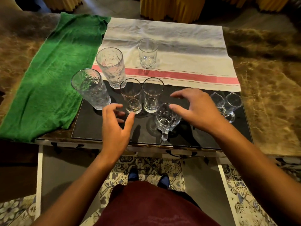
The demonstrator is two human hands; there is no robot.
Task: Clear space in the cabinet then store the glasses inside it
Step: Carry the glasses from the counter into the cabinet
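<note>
Several clear glasses stand on a marble counter. Two tall textured tumblers (pixel 91 88) (pixel 111 66) are at the left. A faceted glass (pixel 147 53) stands on the white cloth. Two plain slim glasses (pixel 131 96) (pixel 152 94) sit on the black mat (pixel 91 128). A handled glass mug (pixel 167 120) is in front of them, and two small footed glasses (pixel 228 103) are at the right. My left hand (pixel 116 128) hovers open just before the left slim glass. Spread open over the mug is my right hand (pixel 197 108), its thumb at the rim.
A green towel (pixel 53 70) lies at the left, a white cloth with a red stripe (pixel 179 51) at the back. Below the counter edge, two white cabinet doors (pixel 39 176) (pixel 228 185) stand swung outward, with dark handles (pixel 180 154) under the edge. Patterned floor tiles below.
</note>
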